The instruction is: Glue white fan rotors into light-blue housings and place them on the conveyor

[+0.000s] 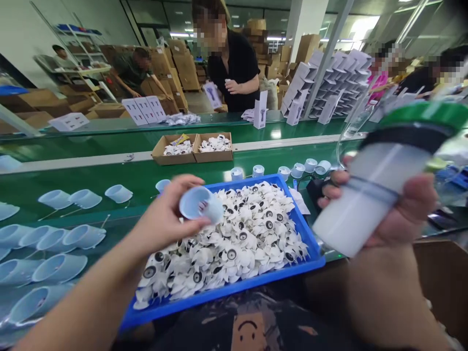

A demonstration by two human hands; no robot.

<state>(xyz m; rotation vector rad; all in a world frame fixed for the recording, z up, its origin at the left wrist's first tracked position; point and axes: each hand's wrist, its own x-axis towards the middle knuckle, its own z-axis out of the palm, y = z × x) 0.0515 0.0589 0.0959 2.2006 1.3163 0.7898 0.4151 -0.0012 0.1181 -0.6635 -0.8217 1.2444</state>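
My left hand (170, 212) grips a light blue round plastic housing (193, 202) by its side, its open end tilted toward me and a small dark part visible inside. My right hand (395, 214) is wrapped around a translucent white cylinder (373, 195) with a black collar and a green cap (424, 117); it is held tilted and slightly blurred. Under and between both hands stands a blue tray (256, 280) heaped with small white fan blades (234, 239) with dark round hubs.
Many blue housings (84, 236) with wires stand at the left; several more (283, 173) line the tray's far side. Two cardboard boxes (214, 155) of white parts sit on the green conveyor (139, 175). A co-worker (232, 63) stands opposite, holding a printed box. A metal post (329, 58) rises at the right.
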